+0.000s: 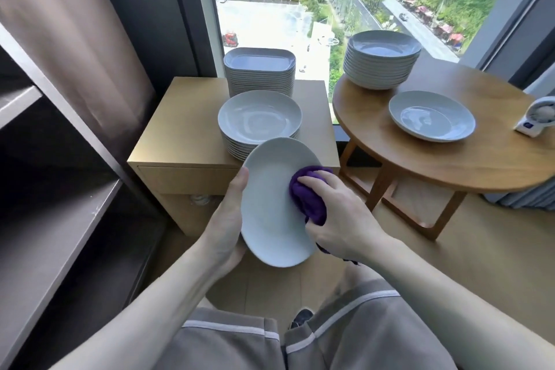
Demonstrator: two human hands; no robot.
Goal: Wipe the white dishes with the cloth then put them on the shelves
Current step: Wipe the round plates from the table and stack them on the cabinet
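My left hand (228,216) grips the left rim of a white dish (267,204), which is tilted up in front of me. A bunched purple cloth (306,192) is pressed against the dish's right side, and my right hand (336,210) grips it. Behind the dish, a stack of round white dishes (259,117) and a stack of squarish white plates (259,69) stand on a wooden cabinet (180,135). The round wooden table (480,159) bears another stack of round dishes (383,57) and a single dish (432,119).
Dark grey shelves (60,219) run along the left side. A small white fan (537,117) sits at the round table's right edge. A large window lies behind the furniture. My knees in grey shorts fill the bottom of the view.
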